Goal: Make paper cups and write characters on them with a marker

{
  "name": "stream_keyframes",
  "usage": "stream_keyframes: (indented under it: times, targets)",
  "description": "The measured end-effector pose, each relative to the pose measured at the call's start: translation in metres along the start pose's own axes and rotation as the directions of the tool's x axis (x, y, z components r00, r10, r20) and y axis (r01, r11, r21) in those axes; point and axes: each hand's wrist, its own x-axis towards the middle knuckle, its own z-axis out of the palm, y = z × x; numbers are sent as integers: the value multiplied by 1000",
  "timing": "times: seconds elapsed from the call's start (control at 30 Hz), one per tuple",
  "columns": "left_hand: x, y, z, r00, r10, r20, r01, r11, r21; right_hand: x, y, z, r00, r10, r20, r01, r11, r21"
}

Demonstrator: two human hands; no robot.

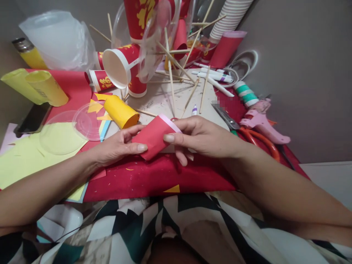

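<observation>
Between my two hands is a red paper tube (156, 136) with a pale pink strip along its upper right edge, held tilted above the near part of the table. The fingers of my left hand (125, 145) grip its left end, thumb on the front. At the other end, my right hand (199, 137) pinches the tube near the pink strip, its lower fingers partly curled behind. Just beyond my left hand lies a yellow paper tube (121, 112). A marker tip (194, 109) shows beyond my right hand.
Red paper cups (118, 66), clear plastic lids and wooden sticks (170, 79) form a structure at the back. Scissors (225, 115), a pink glue gun (265, 124) and an orange-handled tool (258, 143) lie right. Yellow paper (24, 157) and a phone (32, 119) lie left.
</observation>
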Motion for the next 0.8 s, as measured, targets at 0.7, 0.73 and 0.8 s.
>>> stream_keyframes:
  times: [0.7, 0.73, 0.8]
  targets:
    - [-4, -10, 6, 964, 151, -220, -145, 989, 43, -3, -1, 2, 921, -96, -377, 92, 995, -30]
    - [-5, -10, 7, 956, 170, -239, -156, 985, 79, -3, -2, 3, 917, -96, -386, 90, 995, -34]
    - [-8, -9, 10, 944, 210, -253, -184, 975, 122, -3, -3, 4, 907, -98, -410, 89, 995, -41]
